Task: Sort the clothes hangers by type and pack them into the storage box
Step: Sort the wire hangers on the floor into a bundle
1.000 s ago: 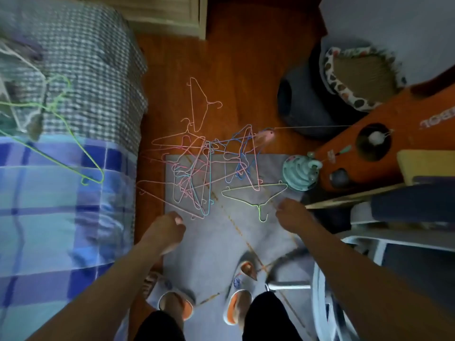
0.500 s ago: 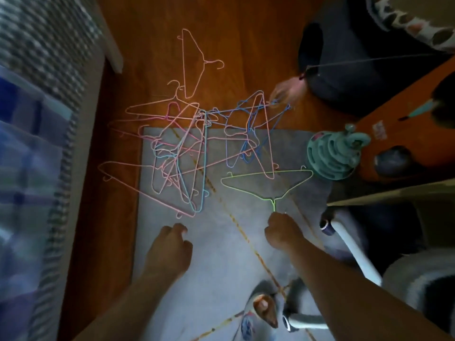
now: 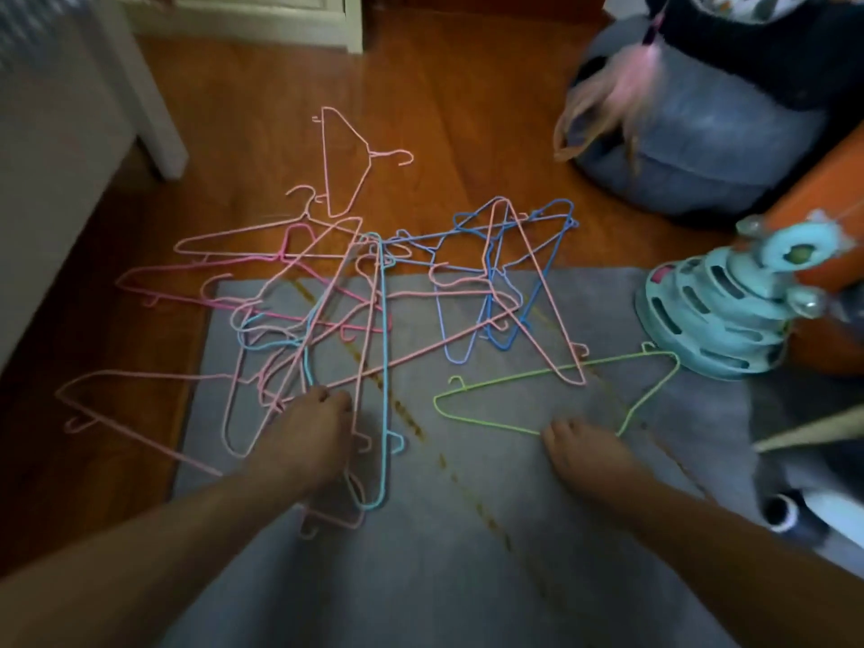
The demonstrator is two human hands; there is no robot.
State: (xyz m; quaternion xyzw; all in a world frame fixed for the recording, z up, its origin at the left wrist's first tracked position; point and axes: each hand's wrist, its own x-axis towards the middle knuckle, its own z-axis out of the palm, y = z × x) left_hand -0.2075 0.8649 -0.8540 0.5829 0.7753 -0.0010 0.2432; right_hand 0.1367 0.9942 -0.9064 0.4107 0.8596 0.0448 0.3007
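Note:
A tangle of thin wire hangers (image 3: 327, 297), mostly pink with some light blue, lies across the edge of a grey mat (image 3: 467, 554). Darker blue hangers (image 3: 505, 273) overlap it on the right, and one pink hanger (image 3: 346, 161) lies apart on the wood floor. A single green hanger (image 3: 561, 371) lies on the mat to the right. My left hand (image 3: 313, 432) reaches into the near side of the pile with its fingers bent down onto the wires. My right hand (image 3: 584, 446) covers the green hanger's neck and hides its hook. No storage box is in view.
A teal tiered toy tower (image 3: 720, 311) stands at the mat's right edge beside an orange object (image 3: 832, 180). A grey cushion (image 3: 701, 133) and a blurred feather toy (image 3: 608, 100) are at the back right. A white furniture leg (image 3: 154, 109) stands at the left.
The view dropped closer to the floor. My left hand went forward onto the near edge of the pile. My right hand moved up onto the green hanger's hook.

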